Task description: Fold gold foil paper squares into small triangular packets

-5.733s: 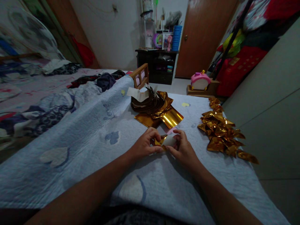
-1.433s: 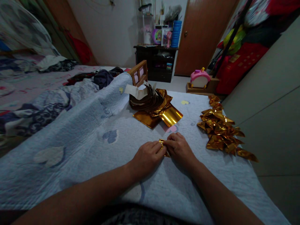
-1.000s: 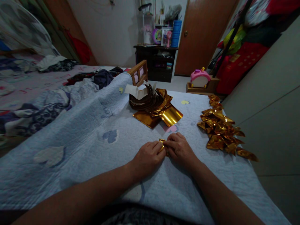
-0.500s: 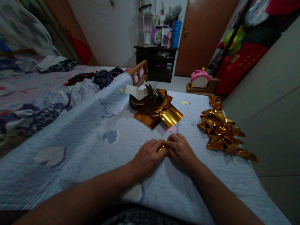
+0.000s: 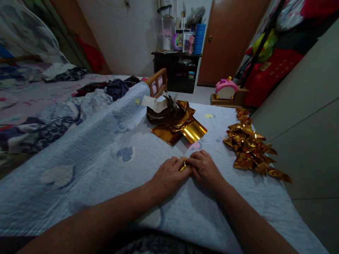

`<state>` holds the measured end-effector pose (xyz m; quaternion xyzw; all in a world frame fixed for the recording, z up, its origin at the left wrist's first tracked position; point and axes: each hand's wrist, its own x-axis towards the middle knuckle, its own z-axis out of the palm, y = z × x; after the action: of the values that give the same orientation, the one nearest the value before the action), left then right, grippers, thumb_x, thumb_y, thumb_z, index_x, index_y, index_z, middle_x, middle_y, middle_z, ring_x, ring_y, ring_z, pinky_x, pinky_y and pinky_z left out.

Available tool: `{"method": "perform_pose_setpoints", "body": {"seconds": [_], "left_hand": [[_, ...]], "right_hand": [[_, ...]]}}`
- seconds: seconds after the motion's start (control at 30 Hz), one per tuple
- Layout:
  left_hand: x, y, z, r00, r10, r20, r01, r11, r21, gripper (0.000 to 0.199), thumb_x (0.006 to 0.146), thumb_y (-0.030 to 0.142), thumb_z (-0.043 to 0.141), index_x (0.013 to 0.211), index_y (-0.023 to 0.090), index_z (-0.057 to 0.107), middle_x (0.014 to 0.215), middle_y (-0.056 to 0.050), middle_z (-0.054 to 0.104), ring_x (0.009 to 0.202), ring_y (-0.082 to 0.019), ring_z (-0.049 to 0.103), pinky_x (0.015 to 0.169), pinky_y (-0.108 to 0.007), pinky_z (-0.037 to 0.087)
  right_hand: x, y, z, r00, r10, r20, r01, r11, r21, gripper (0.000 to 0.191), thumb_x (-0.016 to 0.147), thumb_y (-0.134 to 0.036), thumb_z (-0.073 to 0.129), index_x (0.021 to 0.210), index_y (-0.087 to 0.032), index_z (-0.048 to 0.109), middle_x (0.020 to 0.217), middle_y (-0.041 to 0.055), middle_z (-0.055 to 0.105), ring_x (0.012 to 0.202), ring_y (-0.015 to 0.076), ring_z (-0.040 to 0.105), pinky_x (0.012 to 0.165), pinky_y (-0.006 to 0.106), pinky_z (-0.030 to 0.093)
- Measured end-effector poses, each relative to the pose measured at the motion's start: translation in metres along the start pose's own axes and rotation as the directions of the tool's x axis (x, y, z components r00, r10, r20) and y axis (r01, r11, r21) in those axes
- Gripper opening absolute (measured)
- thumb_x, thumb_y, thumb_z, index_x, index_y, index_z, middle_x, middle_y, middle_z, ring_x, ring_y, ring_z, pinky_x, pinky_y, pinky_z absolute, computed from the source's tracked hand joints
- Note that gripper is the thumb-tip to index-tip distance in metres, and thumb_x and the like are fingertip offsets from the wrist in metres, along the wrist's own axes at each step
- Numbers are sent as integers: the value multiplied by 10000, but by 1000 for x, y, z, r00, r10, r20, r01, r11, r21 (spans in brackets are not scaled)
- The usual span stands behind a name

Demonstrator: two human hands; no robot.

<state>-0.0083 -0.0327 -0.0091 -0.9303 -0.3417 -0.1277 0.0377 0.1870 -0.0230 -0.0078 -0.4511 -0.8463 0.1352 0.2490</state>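
My left hand (image 5: 171, 175) and my right hand (image 5: 203, 168) meet over the bed, both closed on one small piece of gold foil paper (image 5: 183, 165). Only a bright sliver of it shows between my fingers; the rest is hidden. Beyond my hands lies a fanned stack of gold foil paper sheets (image 5: 194, 129), some with their pale backs curling up. To the right, a heap of folded gold foil pieces (image 5: 247, 144) with pointed ends lies along the bed's edge.
A pale blue quilt (image 5: 100, 169) with heart patterns covers the bed. A small wooden rail (image 5: 159, 83) stands behind the stack. Further off are a pink toy (image 5: 226, 88), a dark cabinet (image 5: 176, 70) and, on the left, rumpled clothes (image 5: 116, 88). A pale panel (image 5: 312, 141) borders the right side.
My fingers have shifted slightly around the foil paper, and less of it shows between them. The stack and the heap have not moved.
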Motion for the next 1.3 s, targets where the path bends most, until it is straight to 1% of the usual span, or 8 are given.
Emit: {"method": "perform_pose_setpoints", "body": {"seconds": [0.27, 0.47, 0.63, 0.83, 0.97, 1.1, 1.2, 1.3], "left_hand": [[1, 1, -3, 1000, 16, 15, -17, 1000, 24, 141, 991, 185, 530, 1096, 208, 620, 1157, -83, 634, 932, -232, 542, 748, -348, 522], [2, 1, -4, 999, 18, 45, -20, 999, 42, 196, 984, 190, 543, 1166, 214, 611, 1174, -83, 644, 935, -244, 560, 737, -356, 526], [1, 0, -4, 998, 28, 55, -31, 998, 53, 281, 989, 201, 546, 1267, 208, 586, 1203, -98, 638, 954, -252, 571, 760, -359, 528], [2, 0, -8, 997, 26, 74, -30, 998, 53, 266, 987, 189, 548, 1245, 206, 607, 1198, -106, 643, 955, -255, 579, 758, -361, 537], [1, 0, -7, 997, 25, 76, -28, 999, 41, 243, 996, 203, 536, 1223, 205, 622, 1230, -115, 642, 961, -258, 580, 773, -371, 546], [-1, -2, -3, 999, 30, 45, -31, 999, 25, 251, 1005, 209, 530, 1240, 213, 618, 1315, -123, 621, 988, -254, 588, 814, -380, 559], [0, -5, -1, 1000, 31, 4, -31, 999, -7, 260, 1012, 229, 530, 1258, 218, 614, 1333, -122, 617, 1019, -259, 592, 841, -391, 567], [1, -6, 0, 999, 44, -24, -46, 997, -57, 213, 1026, 252, 515, 1189, 196, 642, 1259, -110, 648, 1030, -253, 592, 875, -395, 565]], "right_hand": [[1, -3, 2, 1000, 20, 11, -19, 994, -106, 208, 913, -119, 584, 1034, -192, 738, 974, 97, 640, 923, 253, 492, 822, 393, 377], [-1, -7, -9, 999, 22, 44, -11, 974, -228, 148, 920, -180, 651, 1012, -223, 759, 950, 94, 642, 917, 259, 480, 782, 388, 334], [-5, 1, -22, 996, 36, 77, -19, 977, -212, 174, 927, -185, 638, 1013, -247, 777, 937, 83, 659, 900, 251, 500, 783, 391, 332], [-8, 9, -32, 991, 57, 124, -31, 979, -201, 241, 899, -131, 637, 1026, -270, 787, 969, 77, 673, 916, 250, 525, 781, 384, 339], [-8, 13, -33, 993, 44, 112, -30, 991, -127, 204, 928, -139, 601, 930, -240, 779, 947, 73, 677, 911, 238, 541, 799, 374, 368], [-5, 16, -26, 992, 106, 70, -102, 993, -51, 196, 962, -142, 544, 911, -188, 728, 896, 69, 657, 895, 220, 560, 830, 354, 400], [-1, 10, -16, 980, 195, 45, -188, 975, -120, 96, 946, -206, 602, 913, -179, 688, 942, 76, 646, 916, 233, 559, 829, 355, 394], [2, 2, -7, 963, 270, 19, -261, 946, -194, 51, 908, -227, 654, 909, -177, 662, 965, 87, 636, 924, 254, 550, 807, 362, 375]]}}
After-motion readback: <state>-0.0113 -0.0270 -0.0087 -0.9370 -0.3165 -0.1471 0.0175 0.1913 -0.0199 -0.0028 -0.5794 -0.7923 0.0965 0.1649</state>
